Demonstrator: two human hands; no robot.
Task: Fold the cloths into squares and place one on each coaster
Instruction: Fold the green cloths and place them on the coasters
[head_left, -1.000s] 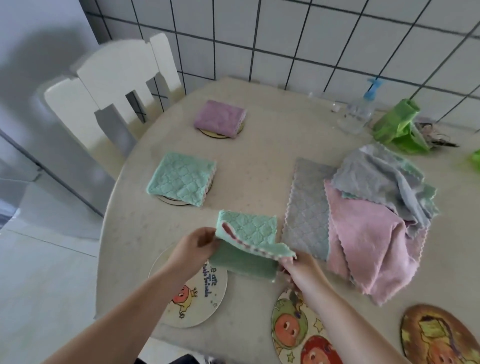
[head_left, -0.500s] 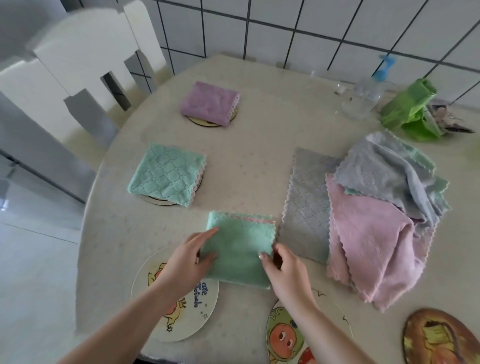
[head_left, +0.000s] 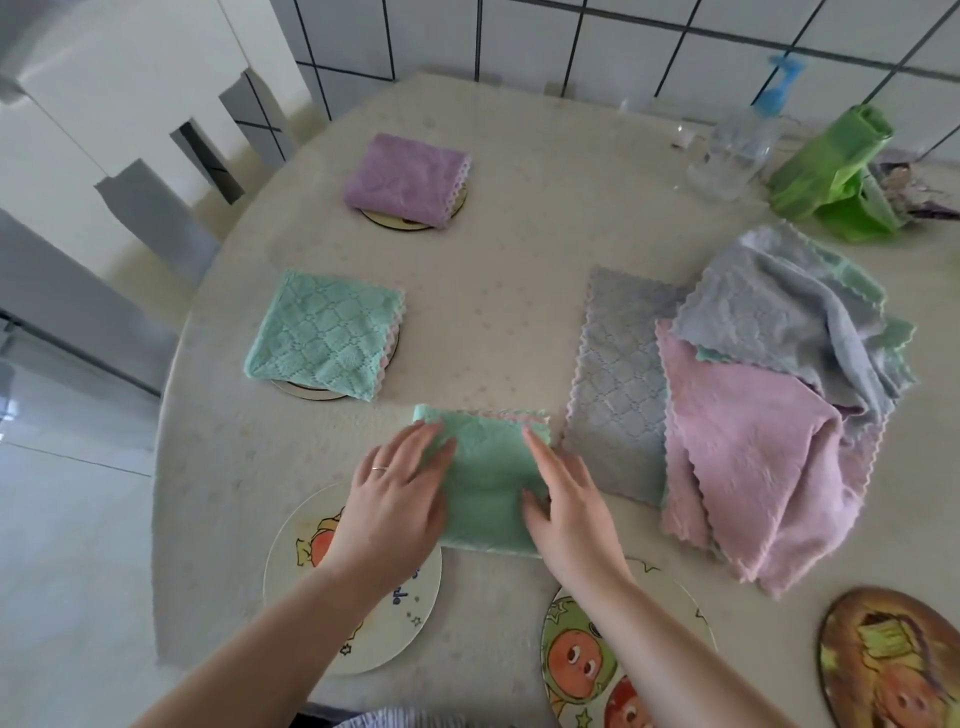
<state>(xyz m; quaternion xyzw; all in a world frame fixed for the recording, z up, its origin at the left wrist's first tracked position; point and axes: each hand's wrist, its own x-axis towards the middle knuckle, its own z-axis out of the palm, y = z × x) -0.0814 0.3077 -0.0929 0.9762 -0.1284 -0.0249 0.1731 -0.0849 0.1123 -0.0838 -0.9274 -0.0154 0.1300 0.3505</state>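
Beige round table held a folded green cloth near its front edge; left hand and right hand pressed it with flat, straight fingers. Coaster lettering was unreadable.

Home dining corner: tiled wall, table, chair.

A round, pale table stands by a wall of white tiles with dark lines. At the far right of the table lies a clear plastic bottle with a blue cap, and just to its right sits a bright green bag, with a small dark crumpled thing behind the bag that is too blurry to tell. A white chair stands at the table's far left side, on a pale floor.
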